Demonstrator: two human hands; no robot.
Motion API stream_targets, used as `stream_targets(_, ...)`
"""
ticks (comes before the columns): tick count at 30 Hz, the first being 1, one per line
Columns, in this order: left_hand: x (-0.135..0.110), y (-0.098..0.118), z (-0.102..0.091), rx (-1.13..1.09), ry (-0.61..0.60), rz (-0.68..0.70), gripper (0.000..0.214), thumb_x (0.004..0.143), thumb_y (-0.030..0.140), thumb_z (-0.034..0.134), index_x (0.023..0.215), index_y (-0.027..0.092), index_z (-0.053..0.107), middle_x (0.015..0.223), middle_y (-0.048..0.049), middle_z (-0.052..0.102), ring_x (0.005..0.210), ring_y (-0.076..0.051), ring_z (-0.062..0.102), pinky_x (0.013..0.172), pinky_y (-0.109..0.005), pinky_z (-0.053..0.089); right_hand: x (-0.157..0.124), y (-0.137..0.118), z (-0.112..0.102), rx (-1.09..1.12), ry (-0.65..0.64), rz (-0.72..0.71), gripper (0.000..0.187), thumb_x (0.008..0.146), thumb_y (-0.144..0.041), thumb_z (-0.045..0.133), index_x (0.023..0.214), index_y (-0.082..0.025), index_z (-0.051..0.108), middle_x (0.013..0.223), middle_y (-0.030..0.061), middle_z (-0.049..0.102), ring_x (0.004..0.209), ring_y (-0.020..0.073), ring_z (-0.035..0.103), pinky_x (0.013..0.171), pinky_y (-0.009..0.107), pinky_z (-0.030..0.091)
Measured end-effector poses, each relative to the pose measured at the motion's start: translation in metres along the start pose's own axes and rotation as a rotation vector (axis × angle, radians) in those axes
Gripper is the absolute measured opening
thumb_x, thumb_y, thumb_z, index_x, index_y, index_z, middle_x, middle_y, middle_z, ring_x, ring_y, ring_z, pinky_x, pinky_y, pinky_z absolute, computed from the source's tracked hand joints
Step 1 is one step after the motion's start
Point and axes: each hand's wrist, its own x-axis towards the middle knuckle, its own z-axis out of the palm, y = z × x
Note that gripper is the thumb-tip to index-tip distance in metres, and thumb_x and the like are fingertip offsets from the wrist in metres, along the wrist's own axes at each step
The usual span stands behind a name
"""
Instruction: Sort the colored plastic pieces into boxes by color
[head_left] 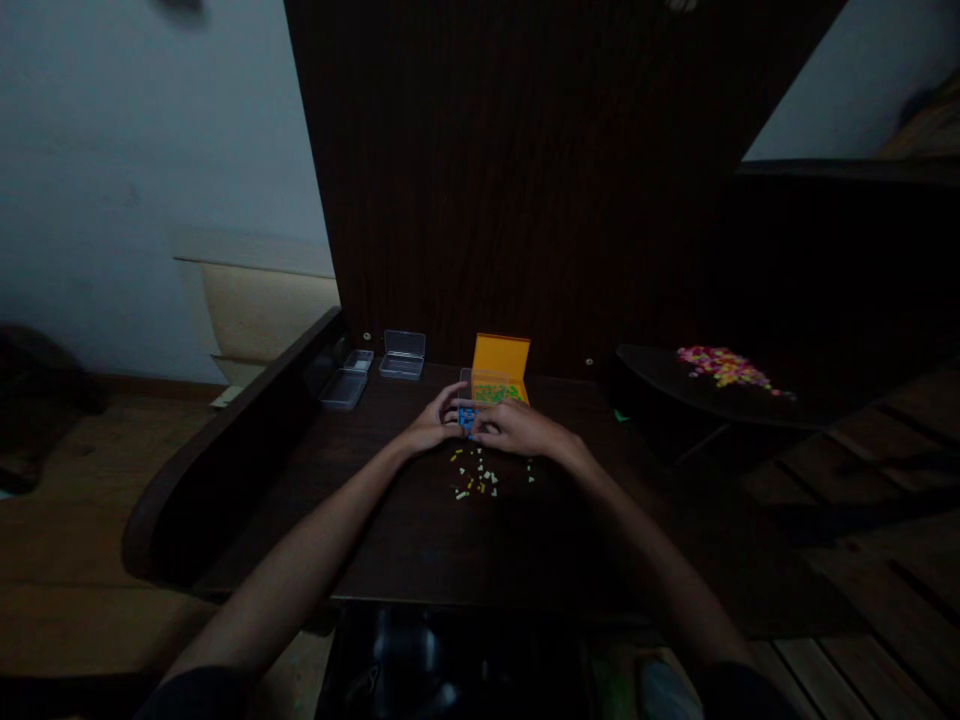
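Note:
My left hand (pixel 437 420) is curved around the left side of a small clear plastic box (pixel 470 380) that holds blue pieces (pixel 466 417). My right hand (pixel 510 428) reaches over the front right of this box, its fingers bent together at the blue pieces; whether a piece is between them is too small to tell. Directly behind stands an orange box (pixel 501 352) with its lid raised and green pieces (pixel 499 393) inside. On the wood in front of my hands lie several scattered white and yellow pieces (pixel 484 477).
Two clear plastic boxes with lids up, one box (pixel 403 366) and another box (pixel 345 388), stand at the back left. A raised wooden side (pixel 225 455) borders the left. On a dark rounded shelf (pixel 652 375) at right lies a pile of pink and yellow pieces (pixel 724 367).

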Motion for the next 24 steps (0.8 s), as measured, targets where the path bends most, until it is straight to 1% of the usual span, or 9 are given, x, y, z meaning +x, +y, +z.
stream_targets(3, 0.000, -0.001, -0.001, 0.004, 0.000, -0.011, 0.091, 0.056, 0.004, 0.075, 0.137, 0.026, 0.039, 0.121, -0.0103, 0.058, 0.099, -0.018, 0.062, 0.086, -0.033, 0.050, 0.004, 0.011, -0.013, -0.040, 0.037, 0.061, 0.019, 0.088, -0.023, 0.055, 0.094, -0.014, 0.071, 0.081, 0.0057, 0.067, 0.069, 0.0135, 0.054, 0.061, 0.023, 0.032)
stream_targets(5, 0.001, -0.002, -0.001, 0.006, -0.001, -0.007, 0.090, 0.057, 0.003, 0.075, 0.137, 0.026, 0.039, 0.121, -0.0102, 0.058, 0.099, -0.018, 0.062, 0.086, -0.033, 0.050, 0.009, 0.017, -0.014, -0.064, 0.008, 0.082, 0.017, 0.086, -0.020, 0.056, 0.093, -0.013, 0.071, 0.079, 0.0054, 0.067, 0.067, 0.0129, 0.053, 0.060, 0.022, 0.031)
stream_targets(12, 0.001, -0.004, -0.003, 0.022, -0.012, 0.000, 0.089, 0.058, 0.005, 0.076, 0.137, 0.027, 0.039, 0.117, -0.0082, 0.057, 0.094, -0.016, 0.062, 0.083, -0.031, 0.049, 0.030, 0.031, 0.001, -0.084, -0.116, 0.053, 0.015, 0.081, -0.016, 0.060, 0.088, -0.016, 0.073, 0.074, 0.0031, 0.066, 0.064, 0.0122, 0.052, 0.057, 0.021, 0.031)
stream_targets(19, 0.002, -0.002, -0.003, 0.021, -0.012, -0.008, 0.090, 0.057, 0.006, 0.077, 0.136, 0.027, 0.040, 0.115, -0.0081, 0.057, 0.094, -0.016, 0.061, 0.082, -0.031, 0.049, 0.042, 0.043, 0.002, -0.072, -0.195, 0.044, 0.018, 0.076, -0.019, 0.066, 0.091, -0.019, 0.076, 0.076, 0.0020, 0.069, 0.066, 0.0131, 0.055, 0.057, 0.021, 0.034)
stream_targets(24, 0.002, -0.002, -0.003, 0.033, -0.008, -0.004, 0.091, 0.056, 0.004, 0.078, 0.136, 0.026, 0.041, 0.116, -0.0083, 0.057, 0.094, -0.017, 0.061, 0.085, -0.033, 0.049, 0.042, 0.045, 0.005, -0.089, -0.188, 0.047, 0.019, 0.076, -0.021, 0.067, 0.092, -0.021, 0.077, 0.078, 0.0022, 0.070, 0.069, 0.0140, 0.057, 0.057, 0.021, 0.034)
